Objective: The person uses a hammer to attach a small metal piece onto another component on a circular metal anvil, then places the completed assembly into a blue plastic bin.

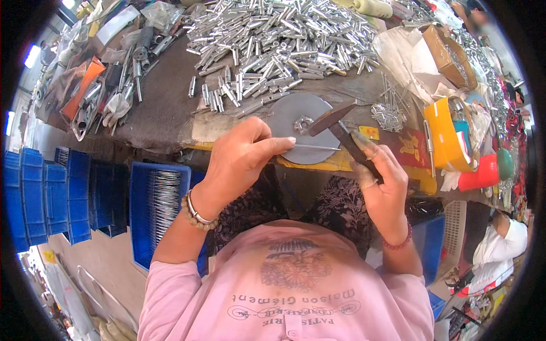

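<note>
The left hand (242, 156) holds a thin, straight, silver metal rod (318, 148) between thumb and index finger, the two tips pinched narrowly together at its left end. The rod runs out from those fingertips toward the right, nearly level, and its free end points at the right hand (387, 187) but stays clear of it. It lies across the near part of a flat, round, grey metal disc (284, 119); whether it touches the disc or is held just above it, I cannot tell. A small, ring-like metal piece (302, 123) sits at about the disc's middle, beyond the rod.

The right hand's fingers are closed around the dark handle of a hammer with a long, narrow, brown-grey metal head (333, 118). The head is tilted over the right side of the disc, beyond the rod and apart from it.

Behind the disc, a large heap of short, silver, tubular metal parts (284, 45) covers the workbench (165, 102). Thin, silver metal pins (388, 116) lie to the right, near a yellow, open-topped box (446, 136).
</note>
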Tool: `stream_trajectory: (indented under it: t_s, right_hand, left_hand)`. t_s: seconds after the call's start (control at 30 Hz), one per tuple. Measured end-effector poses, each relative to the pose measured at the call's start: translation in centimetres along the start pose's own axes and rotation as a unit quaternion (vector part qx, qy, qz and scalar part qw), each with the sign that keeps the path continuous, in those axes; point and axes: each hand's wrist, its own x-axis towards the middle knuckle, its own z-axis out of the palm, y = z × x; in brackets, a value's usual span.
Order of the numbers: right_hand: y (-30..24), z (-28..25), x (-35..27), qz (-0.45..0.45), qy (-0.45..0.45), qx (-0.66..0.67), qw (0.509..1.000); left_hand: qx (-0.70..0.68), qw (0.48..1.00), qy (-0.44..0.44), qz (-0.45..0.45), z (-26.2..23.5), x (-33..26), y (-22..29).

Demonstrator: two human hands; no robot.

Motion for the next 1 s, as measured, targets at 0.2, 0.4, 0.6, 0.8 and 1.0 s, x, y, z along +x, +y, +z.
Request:
stream_trajectory:
  t_s: [0.2,0.4,0.6,0.8,1.0]
  right_hand:
    - [0.3,-0.3,0.5,0.032,0.025,0.005,0.999]
    - [0.3,-0.5,1.9,0.083,0.053,0.075,0.992]
    - [0.4,0.2,3.0,0.001,0.056,-0.036,0.998]
    - [0.7,1.6,3.0,-0.052,0.062,-0.113,0.99]
    - [0.0,1.5,4.2,-0.083,0.025,-0.165,0.982]
  left_hand:
    - [-0.014,1.0,0.003,-0.007,-0.2,1.2,0.4]
    - [0.009,0.997,0.069,-0.04,1.2,4.9,-0.3]
    - [0.023,0.996,0.061,-0.06,2.8,5.5,-1.8]
    - [0.025,0.997,0.064,-0.046,2.6,5.8,-1.9]
    - [0.032,0.996,0.064,-0.054,2.8,5.7,-1.8]
